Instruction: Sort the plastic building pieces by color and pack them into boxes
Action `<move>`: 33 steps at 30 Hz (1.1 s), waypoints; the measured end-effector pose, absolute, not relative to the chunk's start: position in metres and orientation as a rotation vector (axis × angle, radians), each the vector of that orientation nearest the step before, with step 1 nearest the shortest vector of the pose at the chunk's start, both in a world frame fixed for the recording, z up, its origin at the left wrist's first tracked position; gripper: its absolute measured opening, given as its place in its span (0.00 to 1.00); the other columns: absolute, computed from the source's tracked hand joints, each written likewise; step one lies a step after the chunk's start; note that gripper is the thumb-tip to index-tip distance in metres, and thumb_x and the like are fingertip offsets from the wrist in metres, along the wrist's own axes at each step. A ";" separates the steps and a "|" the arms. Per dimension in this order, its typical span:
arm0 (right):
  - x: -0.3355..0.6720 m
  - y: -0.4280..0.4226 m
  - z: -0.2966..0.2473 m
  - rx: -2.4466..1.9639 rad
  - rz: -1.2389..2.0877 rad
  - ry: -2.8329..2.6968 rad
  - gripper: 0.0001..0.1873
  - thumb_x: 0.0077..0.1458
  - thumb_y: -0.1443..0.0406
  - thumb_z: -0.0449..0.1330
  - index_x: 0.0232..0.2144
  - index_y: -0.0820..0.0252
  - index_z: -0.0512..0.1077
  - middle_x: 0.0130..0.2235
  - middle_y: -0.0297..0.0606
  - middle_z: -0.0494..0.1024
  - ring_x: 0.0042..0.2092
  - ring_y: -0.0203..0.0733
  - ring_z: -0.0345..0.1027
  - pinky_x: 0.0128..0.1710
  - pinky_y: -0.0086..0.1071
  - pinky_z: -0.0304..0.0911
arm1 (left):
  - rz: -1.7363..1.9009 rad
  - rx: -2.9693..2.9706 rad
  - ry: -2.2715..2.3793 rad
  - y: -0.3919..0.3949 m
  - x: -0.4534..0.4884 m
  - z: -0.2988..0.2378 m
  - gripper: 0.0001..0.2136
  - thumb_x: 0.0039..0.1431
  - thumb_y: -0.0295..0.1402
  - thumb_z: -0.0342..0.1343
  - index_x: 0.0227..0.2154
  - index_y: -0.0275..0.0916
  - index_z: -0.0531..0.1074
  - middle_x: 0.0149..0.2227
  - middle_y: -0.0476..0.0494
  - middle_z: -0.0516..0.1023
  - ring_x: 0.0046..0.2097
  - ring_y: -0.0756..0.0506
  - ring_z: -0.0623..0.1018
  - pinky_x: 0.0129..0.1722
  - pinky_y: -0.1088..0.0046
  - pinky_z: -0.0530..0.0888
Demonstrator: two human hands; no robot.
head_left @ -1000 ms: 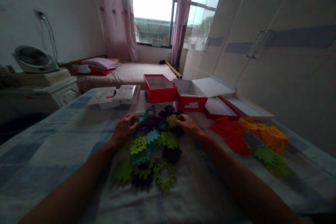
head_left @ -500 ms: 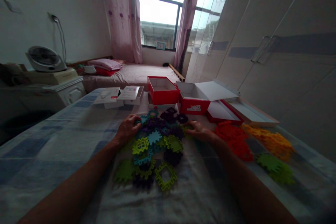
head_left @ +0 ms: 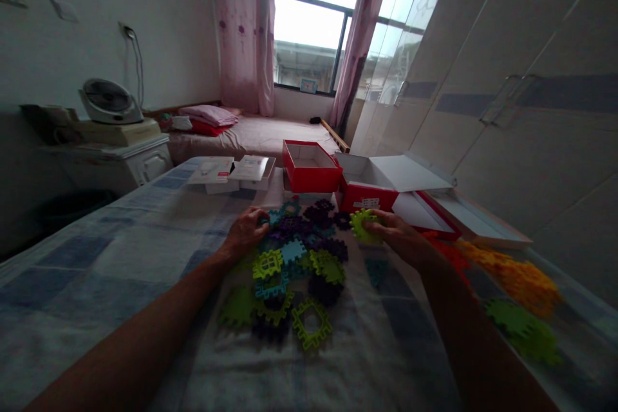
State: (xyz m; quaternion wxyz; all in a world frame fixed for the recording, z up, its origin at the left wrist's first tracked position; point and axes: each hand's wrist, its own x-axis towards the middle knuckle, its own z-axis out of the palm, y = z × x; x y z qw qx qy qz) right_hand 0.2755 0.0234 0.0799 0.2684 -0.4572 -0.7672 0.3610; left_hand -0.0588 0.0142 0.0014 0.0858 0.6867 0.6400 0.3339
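Observation:
A heap of toothed plastic puzzle tiles (head_left: 294, 270) in lime, teal and dark purple lies on the checked bedspread (head_left: 96, 270) in front of me. My left hand (head_left: 247, 232) rests curled on the heap's far left edge, fingers on a teal tile. My right hand (head_left: 396, 235) is lifted to the right of the heap and pinches a lime green tile (head_left: 361, 225). A lone teal tile (head_left: 376, 268) lies under my right wrist.
Separate piles lie to the right: red tiles (head_left: 447, 251), orange tiles (head_left: 524, 280), green tiles (head_left: 524, 328). Open red boxes (head_left: 311, 167) (head_left: 360, 190) and white lids stand beyond the heap, with white booklets (head_left: 232, 170) at left. A fan (head_left: 109, 102) sits on a cabinet; wardrobe doors line the right.
My right hand has left the heap, picked up a lime green tile and carried it up and to the right. My left hand stays on the heap. The view has shifted right.

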 end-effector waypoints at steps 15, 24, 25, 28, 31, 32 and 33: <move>0.226 -0.007 0.050 -0.965 0.751 -2.508 0.11 0.53 0.61 0.58 0.39 0.59 0.69 0.39 0.37 0.71 0.40 0.39 0.64 0.41 0.32 0.59 | 0.999 2.070 1.926 0.016 -0.060 -0.002 0.12 0.50 0.34 0.47 0.35 0.37 0.72 0.42 0.41 0.72 0.42 0.44 0.74 0.46 0.69 0.69; 0.232 -0.012 0.083 -1.082 0.943 -1.942 0.21 0.52 0.62 0.55 0.49 0.60 0.64 0.43 0.38 0.71 0.42 0.39 0.65 0.41 0.31 0.62 | 0.934 2.085 1.912 0.012 -0.060 0.005 0.17 0.49 0.38 0.46 0.36 0.35 0.72 0.44 0.38 0.73 0.41 0.42 0.75 0.44 0.67 0.70; 0.237 -0.016 0.089 -1.075 0.923 -1.907 0.19 0.53 0.62 0.55 0.48 0.59 0.65 0.44 0.38 0.72 0.43 0.39 0.66 0.41 0.31 0.62 | 0.920 2.088 1.906 0.012 -0.060 0.006 0.18 0.50 0.39 0.45 0.37 0.34 0.72 0.45 0.37 0.72 0.40 0.42 0.75 0.43 0.66 0.71; 0.268 -0.029 0.105 -1.120 0.774 -1.794 0.17 0.54 0.61 0.54 0.47 0.58 0.66 0.44 0.38 0.72 0.42 0.40 0.67 0.41 0.32 0.63 | 0.814 2.093 1.908 0.014 -0.065 0.006 0.19 0.51 0.42 0.44 0.40 0.35 0.71 0.47 0.38 0.71 0.41 0.43 0.75 0.44 0.68 0.70; 0.323 -0.044 0.108 -1.322 0.301 -1.675 0.16 0.54 0.63 0.52 0.46 0.57 0.65 0.45 0.41 0.71 0.45 0.43 0.65 0.46 0.36 0.61 | 0.753 2.091 1.924 0.016 -0.067 0.005 0.19 0.53 0.42 0.44 0.41 0.35 0.70 0.49 0.37 0.69 0.43 0.42 0.75 0.45 0.68 0.69; 0.346 -0.048 0.106 -1.403 0.109 -1.633 0.15 0.54 0.63 0.51 0.46 0.57 0.65 0.45 0.42 0.70 0.46 0.44 0.64 0.47 0.38 0.60 | 0.747 2.085 1.927 0.016 -0.067 0.005 0.19 0.53 0.42 0.44 0.41 0.35 0.70 0.50 0.37 0.69 0.43 0.42 0.74 0.45 0.67 0.69; 0.370 -0.052 0.102 -1.483 -0.075 -1.596 0.15 0.54 0.64 0.50 0.44 0.58 0.65 0.44 0.43 0.70 0.46 0.45 0.63 0.49 0.40 0.58 | 0.746 2.078 1.929 0.016 -0.067 0.005 0.19 0.52 0.42 0.44 0.41 0.36 0.70 0.50 0.37 0.69 0.43 0.42 0.74 0.45 0.67 0.69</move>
